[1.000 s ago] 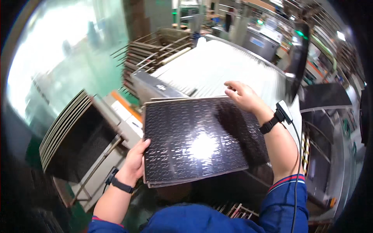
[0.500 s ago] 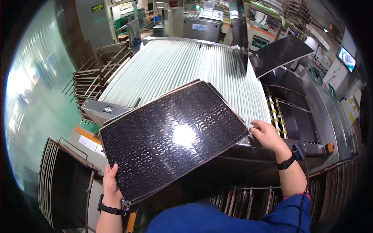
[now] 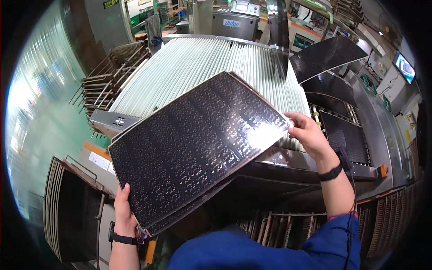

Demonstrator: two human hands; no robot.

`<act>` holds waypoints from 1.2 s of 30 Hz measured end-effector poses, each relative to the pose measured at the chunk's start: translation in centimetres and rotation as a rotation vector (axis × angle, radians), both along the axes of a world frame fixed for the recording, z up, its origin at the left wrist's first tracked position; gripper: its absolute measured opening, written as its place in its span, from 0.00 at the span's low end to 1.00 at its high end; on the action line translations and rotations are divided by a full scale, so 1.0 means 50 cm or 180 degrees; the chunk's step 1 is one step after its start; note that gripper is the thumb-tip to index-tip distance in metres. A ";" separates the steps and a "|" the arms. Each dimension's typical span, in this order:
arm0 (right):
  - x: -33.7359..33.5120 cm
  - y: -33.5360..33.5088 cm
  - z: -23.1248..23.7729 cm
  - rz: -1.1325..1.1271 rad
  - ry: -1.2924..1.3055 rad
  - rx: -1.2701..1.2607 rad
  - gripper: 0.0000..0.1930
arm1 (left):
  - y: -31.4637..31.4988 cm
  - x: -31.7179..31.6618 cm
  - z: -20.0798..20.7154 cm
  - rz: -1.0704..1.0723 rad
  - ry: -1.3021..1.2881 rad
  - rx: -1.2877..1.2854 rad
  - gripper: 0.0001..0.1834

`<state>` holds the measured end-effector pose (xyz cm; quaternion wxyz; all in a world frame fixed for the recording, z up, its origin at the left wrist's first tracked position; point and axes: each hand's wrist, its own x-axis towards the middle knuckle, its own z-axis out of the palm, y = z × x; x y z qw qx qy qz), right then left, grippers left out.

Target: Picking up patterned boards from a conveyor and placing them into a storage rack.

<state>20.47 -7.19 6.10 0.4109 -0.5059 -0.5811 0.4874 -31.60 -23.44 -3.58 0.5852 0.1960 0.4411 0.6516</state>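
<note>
A small stack of glossy black circuit-board panels (image 3: 193, 148), patterned with rows of tiny shiny marks, is held tilted in front of me. At its lower left corner my left hand (image 3: 124, 208) is closed, thumb on the top face and fingers hidden beneath. My right hand (image 3: 310, 135) pinches the right corner between thumb and fingers. Edges of more panels show slightly offset under the top one. Beyond the stack lies a conveyor bed of pale, closely set rollers (image 3: 193, 63), partly covered by it.
Slotted racks (image 3: 283, 234) stand below, near my body. Another rack with upright dark panels (image 3: 74, 211) is at the left. A metal machine (image 3: 382, 121) with dark panels (image 3: 346, 135) on rollers stands right. One raised black panel (image 3: 328, 56) juts over it.
The panel stack's right side has risen and its far edge has moved farther away. My right hand has moved up, its fingers now closed on the corner. The glare has shifted right.
</note>
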 end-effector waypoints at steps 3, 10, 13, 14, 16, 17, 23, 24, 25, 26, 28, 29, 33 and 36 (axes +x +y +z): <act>-0.005 0.053 -0.032 0.0068 0.0045 -0.0251 0.24 | 0.007 -0.001 -0.011 0.0057 0.0080 -0.0058 0.27; -0.005 0.117 -0.062 -0.0018 -0.0947 -0.0399 0.10 | 0.014 0.025 -0.001 0.0176 0.0313 0.0240 0.28; -0.018 0.144 -0.059 0.0322 -0.1161 -0.0299 0.10 | -0.012 0.021 0.015 0.0396 0.0469 0.0431 0.29; -0.028 0.139 -0.046 0.0455 -0.1043 -0.0287 0.10 | -0.025 0.021 0.022 0.0567 0.0553 0.0460 0.29; -0.040 0.155 -0.054 0.0563 -0.1196 -0.0209 0.08 | -0.045 0.016 0.039 0.0804 0.0645 0.0525 0.29; -0.037 0.163 -0.064 0.0780 -0.0854 -0.0116 0.09 | -0.054 0.009 0.049 0.0927 0.0689 0.0579 0.30; -0.155 0.178 0.011 0.0956 -0.0214 0.0574 0.10 | -0.164 -0.063 0.135 0.1561 0.1143 0.1564 0.27; -0.189 0.200 0.018 0.1218 0.0017 0.0634 0.12 | -0.196 -0.073 0.151 0.1674 0.1351 0.1667 0.26; -0.219 0.218 0.014 0.1448 0.0246 0.0660 0.15 | -0.237 -0.073 0.164 0.1905 0.1611 0.1583 0.27; -0.233 0.250 0.008 0.1558 0.0245 0.0862 0.18 | -0.268 -0.079 0.178 0.2141 0.1903 0.1666 0.28; -0.281 0.313 0.034 0.1958 0.0119 0.1006 0.21 | -0.323 -0.095 0.222 0.2556 0.2520 0.1764 0.28; -0.322 0.321 0.043 0.1858 0.0088 0.1086 0.18 | -0.355 -0.119 0.248 0.2706 0.2839 0.1782 0.28; -0.552 0.269 0.071 0.2183 0.0607 0.1786 0.12 | -0.505 -0.240 0.304 0.2998 0.3105 0.1104 0.26; -0.773 0.216 0.052 0.2370 0.0968 0.2020 0.15 | -0.577 -0.339 0.282 0.3390 0.2475 0.0670 0.14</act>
